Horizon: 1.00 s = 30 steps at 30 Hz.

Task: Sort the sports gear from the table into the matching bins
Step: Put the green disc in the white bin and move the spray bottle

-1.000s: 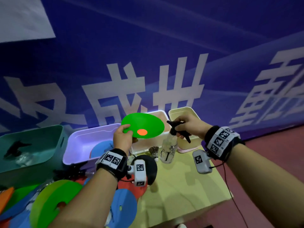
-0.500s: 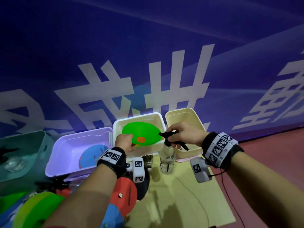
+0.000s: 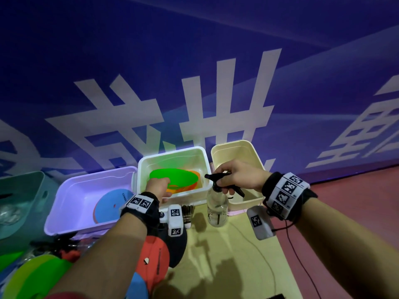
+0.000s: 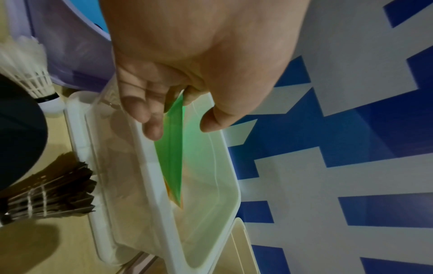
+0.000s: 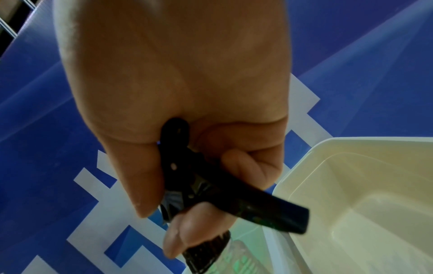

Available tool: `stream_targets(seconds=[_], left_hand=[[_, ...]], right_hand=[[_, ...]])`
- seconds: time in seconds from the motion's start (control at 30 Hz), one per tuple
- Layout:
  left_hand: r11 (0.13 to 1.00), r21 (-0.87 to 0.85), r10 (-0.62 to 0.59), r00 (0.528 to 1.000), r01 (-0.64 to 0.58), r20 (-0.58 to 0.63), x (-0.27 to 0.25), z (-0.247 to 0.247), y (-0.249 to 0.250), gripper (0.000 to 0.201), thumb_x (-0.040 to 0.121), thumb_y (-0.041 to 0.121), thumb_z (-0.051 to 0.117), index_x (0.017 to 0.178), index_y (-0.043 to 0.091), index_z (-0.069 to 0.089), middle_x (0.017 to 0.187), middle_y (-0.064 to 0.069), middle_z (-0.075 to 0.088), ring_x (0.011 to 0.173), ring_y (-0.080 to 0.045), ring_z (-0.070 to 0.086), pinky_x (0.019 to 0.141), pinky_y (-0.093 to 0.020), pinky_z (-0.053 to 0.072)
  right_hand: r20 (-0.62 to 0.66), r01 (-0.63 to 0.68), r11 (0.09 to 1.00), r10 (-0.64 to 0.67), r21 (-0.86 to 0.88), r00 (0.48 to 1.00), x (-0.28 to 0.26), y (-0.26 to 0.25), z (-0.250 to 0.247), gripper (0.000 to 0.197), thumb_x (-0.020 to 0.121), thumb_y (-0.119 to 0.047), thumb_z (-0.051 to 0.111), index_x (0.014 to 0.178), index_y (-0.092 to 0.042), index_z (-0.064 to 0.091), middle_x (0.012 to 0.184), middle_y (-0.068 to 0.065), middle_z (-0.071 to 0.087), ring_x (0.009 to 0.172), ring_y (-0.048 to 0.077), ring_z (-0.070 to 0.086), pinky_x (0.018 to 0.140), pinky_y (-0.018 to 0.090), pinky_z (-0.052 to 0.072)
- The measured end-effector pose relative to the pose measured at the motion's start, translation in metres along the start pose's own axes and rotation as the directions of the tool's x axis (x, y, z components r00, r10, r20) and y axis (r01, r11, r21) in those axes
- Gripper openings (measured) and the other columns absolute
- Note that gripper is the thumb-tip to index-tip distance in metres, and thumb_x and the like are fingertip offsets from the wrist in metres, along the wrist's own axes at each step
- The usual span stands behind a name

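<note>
Lowering green disc (image 3: 173, 176) into white bin (image 3: 138, 175), left hand (image 3: 157, 187) pinching rim; right hand (image 3: 238, 176) gripping spray bottle (image 3: 217, 209), probably needing teal bin (image 3: 41, 184) next.

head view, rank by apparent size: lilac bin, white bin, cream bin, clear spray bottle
1. Lilac plastic bin, the largest in the head view.
2. White plastic bin and cream plastic bin: they look alike, and the right hand covers part of the cream one, so no ranking.
3. Clear spray bottle with black trigger, the smallest.
</note>
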<state>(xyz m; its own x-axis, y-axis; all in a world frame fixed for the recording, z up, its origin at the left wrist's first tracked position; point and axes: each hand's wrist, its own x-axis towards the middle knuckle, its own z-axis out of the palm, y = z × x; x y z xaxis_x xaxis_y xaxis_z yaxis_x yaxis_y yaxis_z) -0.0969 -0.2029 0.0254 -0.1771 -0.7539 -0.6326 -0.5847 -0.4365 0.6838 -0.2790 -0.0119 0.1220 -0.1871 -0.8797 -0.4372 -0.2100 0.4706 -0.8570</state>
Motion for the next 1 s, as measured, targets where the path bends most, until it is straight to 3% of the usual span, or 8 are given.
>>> stream_targets(seconds=[0.27,0.43,0.5,0.6,0.7,0.77,0.9,1.0], left_hand=[[0.989,0.144,0.041,0.999,-0.045,0.028,0.003,0.0,-0.001,0.022,0.092,0.012,0.049,0.113,0.017,0.048,0.094,-0.013,0.053,0.063,-0.024,0.049,0.05,-0.024,0.033],[0.849,0.504,0.133,0.987,-0.159,0.086,-0.001,0.006,0.002,0.017,0.086,0.011,0.052,0.069,0.013,0.052,0.081,-0.013,0.053,0.067,-0.028,0.051,0.063,-0.034,0.045],[0.72,0.676,0.136,0.987,-0.157,0.084,0.0,0.009,0.005,0.016,0.085,0.02,0.052,0.086,0.008,0.061,0.087,-0.012,0.057,0.088,-0.033,0.058,0.081,-0.039,0.048],[0.604,0.782,0.208,0.978,-0.152,0.029,-0.004,0.011,0.007,0.026,0.084,0.031,0.046,0.105,0.022,0.059,0.112,-0.01,0.055,0.11,-0.034,0.05,0.095,-0.041,0.041],[0.567,0.754,0.234,0.942,-0.332,0.239,-0.005,0.025,0.005,0.036,0.083,0.047,0.037,0.088,0.023,0.064,0.104,-0.007,0.062,0.105,-0.032,0.054,0.097,-0.045,0.042],[0.552,0.741,0.169,0.922,-0.382,0.349,-0.005,0.033,0.0,0.053,0.087,0.055,0.033,0.101,0.018,0.068,0.112,-0.009,0.065,0.108,-0.031,0.058,0.097,-0.043,0.043],[0.47,0.811,0.128,0.936,-0.348,0.327,-0.007,0.042,-0.011,0.061,0.097,0.059,0.024,0.135,0.022,0.053,0.145,-0.006,0.047,0.138,-0.032,0.037,0.114,-0.061,0.009],[0.414,0.852,0.152,0.947,-0.321,0.283,-0.006,0.039,-0.013,0.06,0.099,0.057,0.02,0.129,0.022,0.057,0.141,-0.006,0.051,0.135,-0.029,0.039,0.113,-0.064,0.004]], right_hand=[[0.027,0.002,1.0,-0.001,-0.023,1.0,0.0,-0.001,-0.001,0.01,0.09,-0.004,0.062,0.098,-0.008,0.066,0.063,0.001,0.069,0.053,0.014,0.059,0.056,0.026,0.05],[0.025,0.005,1.0,-0.005,-0.011,1.0,-0.001,-0.001,0.001,0.009,0.09,-0.005,0.063,0.094,-0.012,0.066,0.063,0.001,0.068,0.052,0.015,0.058,0.056,0.027,0.049],[0.025,0.008,1.0,-0.007,-0.003,1.0,-0.002,-0.001,0.003,0.009,0.09,-0.004,0.062,0.094,-0.011,0.066,0.062,0.0,0.068,0.052,0.013,0.059,0.056,0.027,0.05],[0.022,-0.002,1.0,0.001,0.018,1.0,-0.004,0.003,0.006,0.01,0.089,-0.004,0.063,0.096,-0.01,0.066,0.062,0.001,0.069,0.052,0.014,0.059,0.058,0.03,0.05],[0.017,-0.011,1.0,0.011,0.029,1.0,-0.008,0.005,0.009,0.01,0.089,-0.002,0.062,0.098,-0.006,0.065,0.061,0.001,0.068,0.05,0.013,0.058,0.056,0.029,0.049],[0.007,-0.024,0.999,0.024,0.028,1.0,-0.011,0.005,0.011,0.013,0.09,-0.001,0.061,0.103,-0.001,0.064,0.06,-0.001,0.068,0.049,0.01,0.058,0.053,0.026,0.048],[-0.014,-0.041,0.999,0.041,0.005,0.999,-0.018,0.006,0.013,0.016,0.09,-0.003,0.062,0.106,0.001,0.064,0.061,-0.002,0.068,0.049,0.008,0.058,0.049,0.021,0.047],[-0.032,-0.05,0.999,0.05,-0.007,0.998,-0.022,0.008,0.014,0.015,0.09,-0.005,0.062,0.105,-0.002,0.065,0.062,-0.001,0.068,0.049,0.009,0.058,0.048,0.02,0.046]])
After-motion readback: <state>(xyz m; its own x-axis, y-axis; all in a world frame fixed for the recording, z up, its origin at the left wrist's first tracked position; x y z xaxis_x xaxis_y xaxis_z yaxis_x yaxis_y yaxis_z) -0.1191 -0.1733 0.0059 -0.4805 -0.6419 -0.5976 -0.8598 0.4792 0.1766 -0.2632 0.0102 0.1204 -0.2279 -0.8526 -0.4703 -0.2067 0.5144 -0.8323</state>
